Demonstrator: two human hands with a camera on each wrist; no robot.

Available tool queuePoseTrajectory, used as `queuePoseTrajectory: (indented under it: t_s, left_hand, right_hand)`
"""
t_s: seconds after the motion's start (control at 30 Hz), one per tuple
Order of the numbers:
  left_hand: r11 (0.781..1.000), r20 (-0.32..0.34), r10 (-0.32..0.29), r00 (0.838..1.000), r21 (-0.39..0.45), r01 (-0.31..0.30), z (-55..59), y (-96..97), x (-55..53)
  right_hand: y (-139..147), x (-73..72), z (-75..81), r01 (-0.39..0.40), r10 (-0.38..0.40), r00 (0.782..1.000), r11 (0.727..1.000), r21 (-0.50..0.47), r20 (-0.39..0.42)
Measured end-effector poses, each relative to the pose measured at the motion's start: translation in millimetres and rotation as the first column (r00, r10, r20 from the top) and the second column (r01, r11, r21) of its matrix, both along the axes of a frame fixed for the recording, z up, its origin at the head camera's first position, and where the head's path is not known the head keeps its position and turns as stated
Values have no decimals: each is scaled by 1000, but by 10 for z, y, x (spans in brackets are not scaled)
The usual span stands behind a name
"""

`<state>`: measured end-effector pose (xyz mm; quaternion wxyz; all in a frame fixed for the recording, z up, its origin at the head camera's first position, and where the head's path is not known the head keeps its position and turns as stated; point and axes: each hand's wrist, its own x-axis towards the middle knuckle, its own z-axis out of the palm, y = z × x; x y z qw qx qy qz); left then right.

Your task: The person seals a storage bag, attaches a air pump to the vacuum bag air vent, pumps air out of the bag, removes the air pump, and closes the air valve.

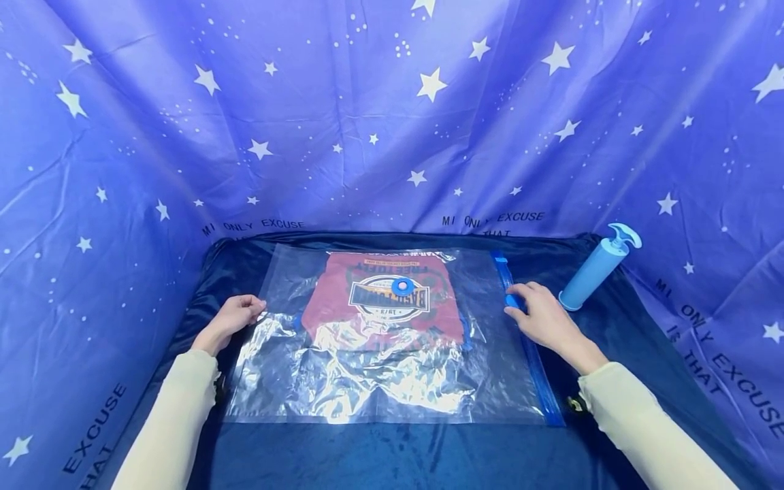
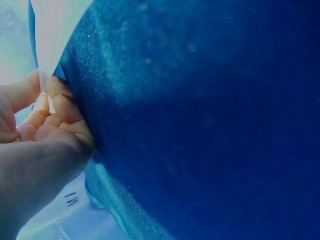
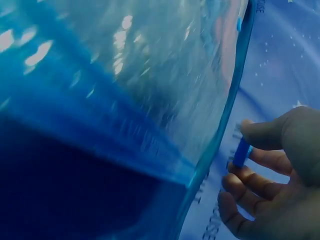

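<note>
A clear vacuum storage bag (image 1: 490, 367) lies flat on the dark blue cloth, with a folded red garment (image 1: 331, 299) inside it. A round blue valve (image 1: 403, 286) sits on the bag over the garment's printed front. Along the right side runs the bag's blue zip strip (image 1: 540, 371). My left hand (image 1: 231, 318) pinches the bag's left edge between thumb and fingers, as the left wrist view also shows. With thumb and forefinger, my right hand (image 1: 545, 323) pinches a small blue zip slider (image 3: 241, 153) at the strip; its other fingers are loosely curled.
A light blue hand pump (image 1: 595, 272) stands tilted to the right of the bag, just beyond my right hand. Dark blue cloth (image 1: 380, 456) covers the surface. Purple star-printed curtains (image 1: 367, 102) enclose the back and both sides.
</note>
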<state>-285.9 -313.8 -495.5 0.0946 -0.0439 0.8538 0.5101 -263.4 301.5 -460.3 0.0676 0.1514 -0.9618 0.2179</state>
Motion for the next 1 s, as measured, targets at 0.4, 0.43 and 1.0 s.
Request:
queuePoseTrajectory:
  t_s: [0.4, 0.43, 1.0]
  left_hand:
    - [1000, 4, -5, 1000, -12, 5, 5, 18, 7]
    - [1000, 1, -4, 1000, -8, 4, 4, 18, 6]
    - [1000, -12, 1, 1000, 18, -1, -14, 11, 14]
  right_hand:
    - [495, 349, 0, 89, -88, 996, 996, 6, -16]
    - [526, 380, -12, 93, -93, 995, 996, 12, -19]
    - [871, 689, -177, 173, -183, 980, 978, 116, 82]
